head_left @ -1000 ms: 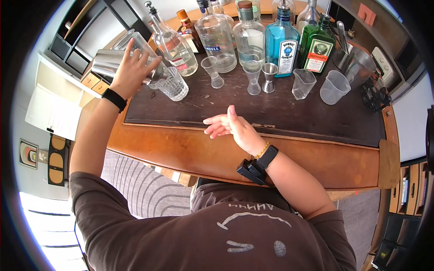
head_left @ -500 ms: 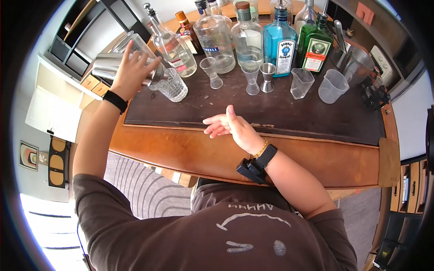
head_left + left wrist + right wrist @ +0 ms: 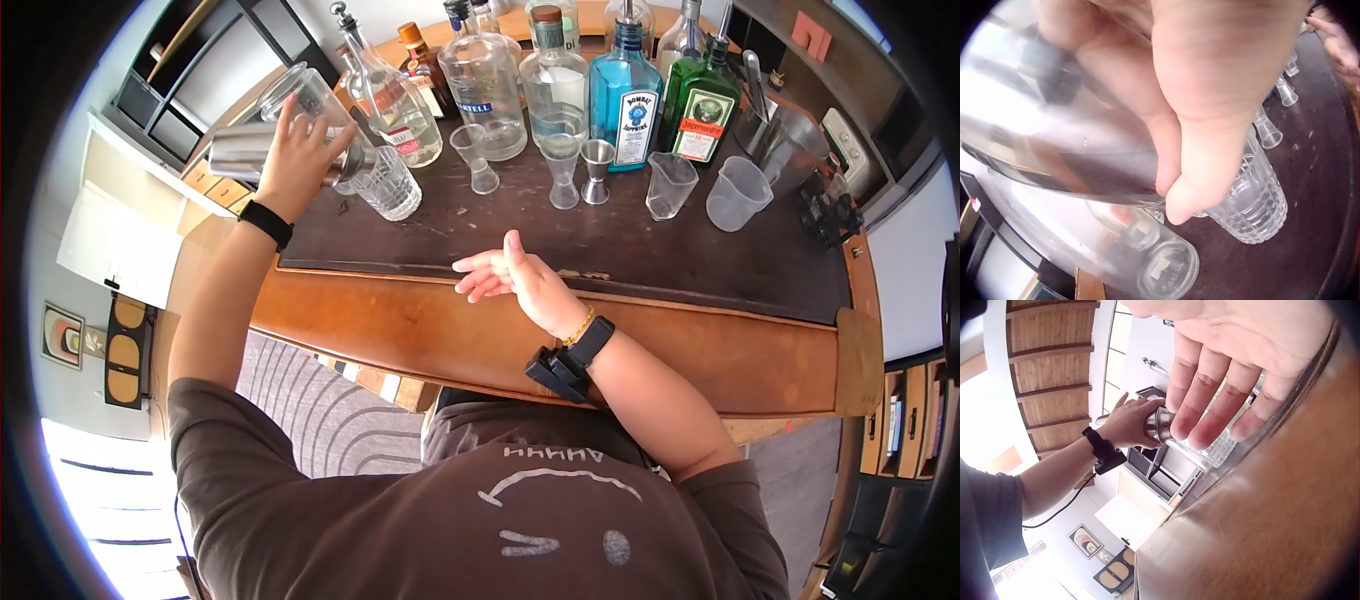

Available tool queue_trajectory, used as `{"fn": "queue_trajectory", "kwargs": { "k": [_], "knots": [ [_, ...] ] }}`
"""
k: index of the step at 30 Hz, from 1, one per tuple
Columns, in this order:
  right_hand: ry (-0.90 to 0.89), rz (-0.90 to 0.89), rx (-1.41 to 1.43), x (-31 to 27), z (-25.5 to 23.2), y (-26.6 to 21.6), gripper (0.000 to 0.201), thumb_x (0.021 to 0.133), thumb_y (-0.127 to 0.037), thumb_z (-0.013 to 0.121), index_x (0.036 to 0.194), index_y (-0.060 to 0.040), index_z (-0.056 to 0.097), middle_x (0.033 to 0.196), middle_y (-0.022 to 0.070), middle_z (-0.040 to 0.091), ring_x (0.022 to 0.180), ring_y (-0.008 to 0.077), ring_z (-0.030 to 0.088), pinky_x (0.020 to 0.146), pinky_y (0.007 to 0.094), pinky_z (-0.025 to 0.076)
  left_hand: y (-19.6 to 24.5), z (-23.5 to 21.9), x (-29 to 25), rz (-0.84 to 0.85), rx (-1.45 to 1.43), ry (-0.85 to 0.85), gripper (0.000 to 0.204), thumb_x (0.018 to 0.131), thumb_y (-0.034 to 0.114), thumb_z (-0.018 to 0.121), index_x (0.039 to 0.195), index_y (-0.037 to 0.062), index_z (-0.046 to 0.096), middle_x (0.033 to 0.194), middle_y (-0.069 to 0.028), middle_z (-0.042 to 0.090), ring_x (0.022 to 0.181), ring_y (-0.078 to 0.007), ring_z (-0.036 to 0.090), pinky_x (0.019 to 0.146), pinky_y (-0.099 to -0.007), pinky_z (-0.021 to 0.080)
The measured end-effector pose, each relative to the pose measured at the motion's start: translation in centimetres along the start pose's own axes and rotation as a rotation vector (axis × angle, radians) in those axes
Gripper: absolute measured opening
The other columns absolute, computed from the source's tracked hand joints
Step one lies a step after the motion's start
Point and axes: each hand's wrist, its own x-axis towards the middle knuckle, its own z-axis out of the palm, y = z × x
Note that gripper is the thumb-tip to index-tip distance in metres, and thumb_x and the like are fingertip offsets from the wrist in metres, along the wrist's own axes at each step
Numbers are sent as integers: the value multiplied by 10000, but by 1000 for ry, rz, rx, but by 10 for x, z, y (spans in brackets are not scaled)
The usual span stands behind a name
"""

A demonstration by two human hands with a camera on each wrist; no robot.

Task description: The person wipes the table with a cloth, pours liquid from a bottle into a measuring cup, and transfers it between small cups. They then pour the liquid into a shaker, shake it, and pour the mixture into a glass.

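Note:
In the head view the left hand (image 3: pixel 300 165) grips a steel shaker (image 3: pixel 240 150), tipped on its side with its mouth end at a cut-glass tumbler (image 3: pixel 390 190) on the dark table top. The left wrist view shows the thumb and fingers of that hand (image 3: pixel 1204 106) round the shaker (image 3: pixel 1054 125), with the tumbler (image 3: pixel 1254 206) just beyond. Whether liquid flows cannot be seen. The right hand (image 3: pixel 525 285) holds nothing; its fingers extend and its thumb points up above the table's front edge. In the right wrist view its palm (image 3: pixel 1235 369) faces the camera.
Behind the tumbler stands a clear bottle (image 3: pixel 400 120); several more line the back, including a blue one (image 3: pixel 625 95) and a green one (image 3: pixel 700 105). Before them are a steel jigger (image 3: pixel 596 172), clear measuring cups (image 3: pixel 738 195) and a glass jar (image 3: pixel 305 95) at the left.
The left hand and shaker have shifted slightly right in the head view, the hand still gripping it. The right hand has barely moved.

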Motion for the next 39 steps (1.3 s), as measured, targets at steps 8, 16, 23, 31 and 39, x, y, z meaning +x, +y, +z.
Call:
{"fn": "queue_trajectory", "kwargs": {
  "k": [8, 16, 23, 31, 39],
  "knots": [
    [-9, -27, 16, 3, 1, 1, 921, 946, -716, 138, 1213, 22, 619, 1005, 141, 691, 877, 184, 648, 892, 319, 481, 22, 14, -43, -502, -469, 98, 956, 553, 307, 867, 1406, 306, 434, 1063, -37, 611, 1070, -238, 582, 1147, -546, 212],
    [35, -79, 38, -1, -4, -4, 692, 989, -594, 373, 1237, 10, 600, 1048, 139, 683, 915, 179, 648, 934, 340, 472, 65, -64, -76, -912, -1213, 527, 931, 605, 342, 881, 1405, 142, 449, 1204, -131, 637, 1107, -297, 606, 1025, -442, 414],
    [331, -640, -753, -41, 22, -60, 965, 699, -323, 866, 1427, 14, 330, 1359, 205, 483, 1243, 321, 507, 1053, 412, 401, 144, -153, -47, -536, -2271, 794, 1126, 578, 196, 927, 1467, -14, 268, 1316, -156, 508, 1225, -242, 510, 1044, -384, 421],
    [798, -578, -608, -141, -52, -125, 905, 578, -297, 928, 1277, 9, 442, 1188, 143, 592, 1066, 209, 594, 927, 347, 478, 179, -191, -29, -191, -2224, 907, 1330, 655, 753, 709, 1540, 98, -37, 1569, -263, 128, 1452, -400, 178, 1179, -515, 132],
    [1472, -343, -893, -206, -207, -166, 941, 571, -351, 922, 1226, 77, 400, 1142, 200, 590, 1046, 275, 599, 920, 354, 484, 167, -123, -60, -445, -2173, 882, 875, 906, 340, 654, 1532, 71, 106, 1546, -227, 222, 1433, -388, 248, 1163, -497, 192]
  ]
}}
